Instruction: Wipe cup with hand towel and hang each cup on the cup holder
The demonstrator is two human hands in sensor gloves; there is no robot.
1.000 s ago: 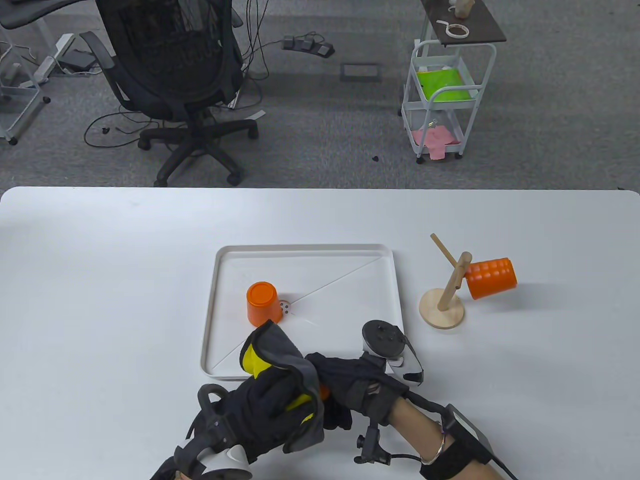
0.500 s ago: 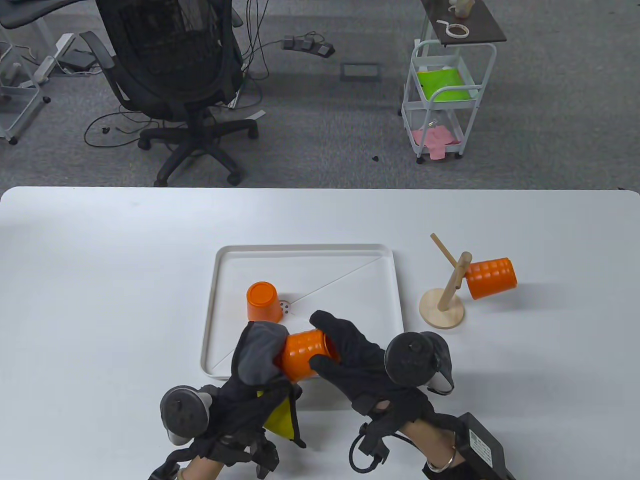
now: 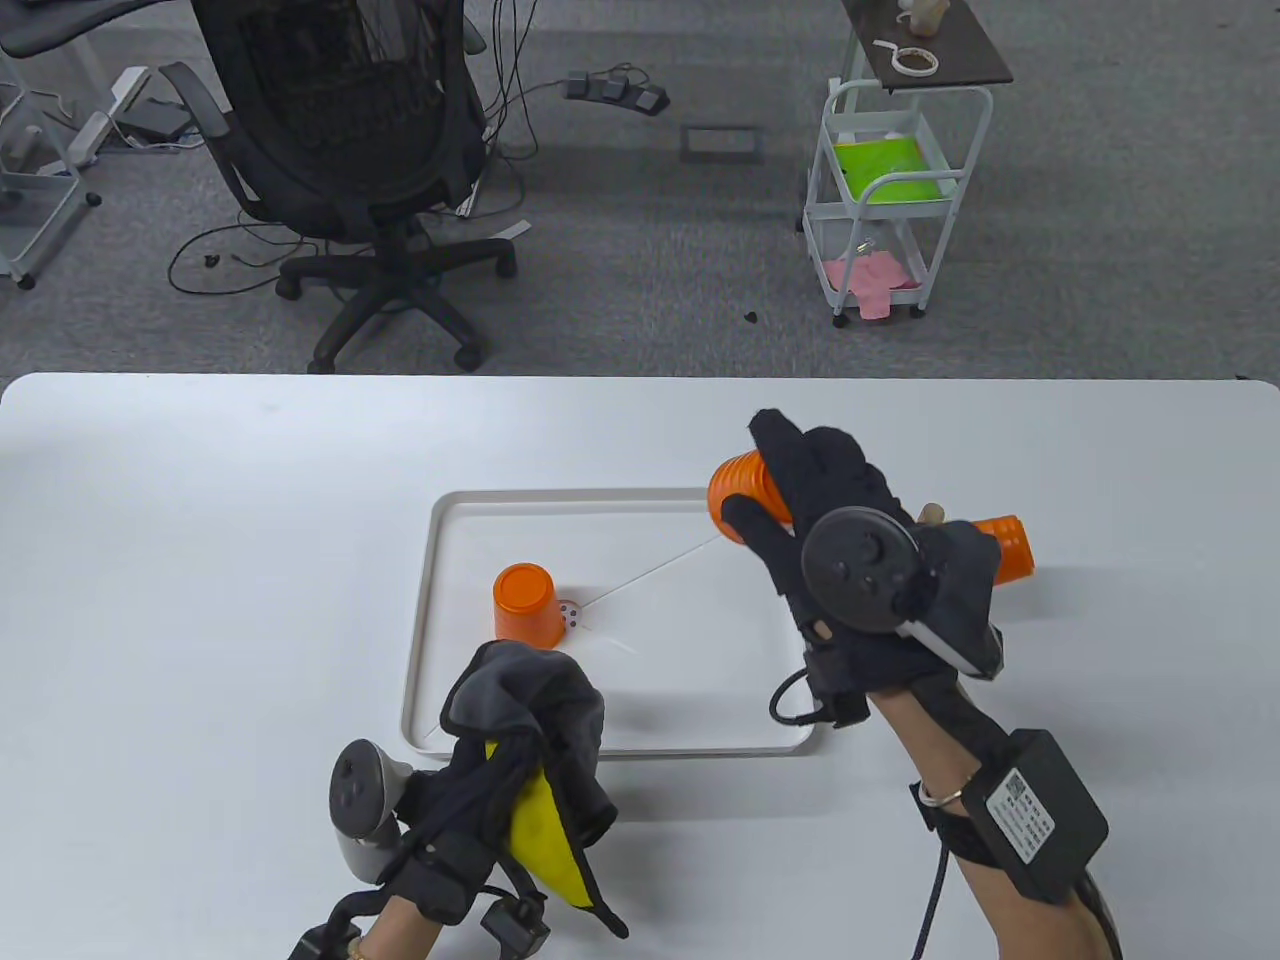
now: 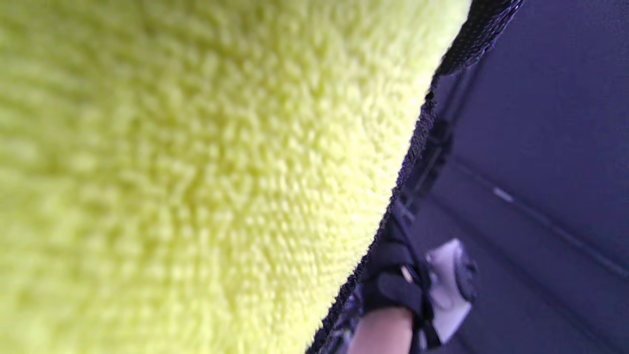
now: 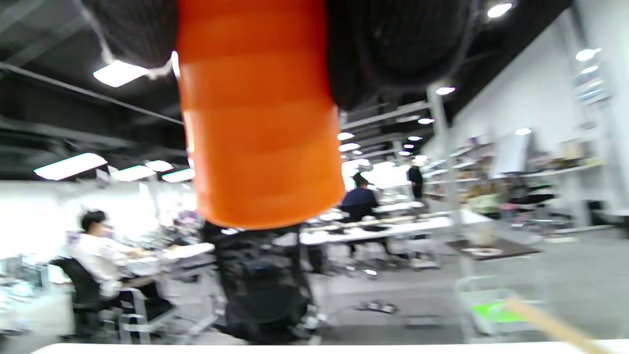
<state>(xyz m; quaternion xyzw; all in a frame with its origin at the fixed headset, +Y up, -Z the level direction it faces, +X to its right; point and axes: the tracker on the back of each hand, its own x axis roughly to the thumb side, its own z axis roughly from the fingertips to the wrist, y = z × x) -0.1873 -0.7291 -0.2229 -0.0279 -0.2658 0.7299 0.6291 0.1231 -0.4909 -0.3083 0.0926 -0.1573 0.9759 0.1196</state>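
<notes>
Ribbed orange cup (image 3: 738,487), gripped, raised above the tray's far right corner. Second cup (image 3: 526,603) inverted in the tray. Third cup (image 3: 1008,548) hangs on the holder. Grey-yellow towel (image 3: 530,720) bunched, gripped.

Beyond the white worktop (image 3: 200,560), which carries a white square plastic tray (image 3: 610,500), a black mesh office chair (image 3: 340,150) stands on grey carpet near a white wire trolley (image 3: 885,200) holding green and pink items.
</notes>
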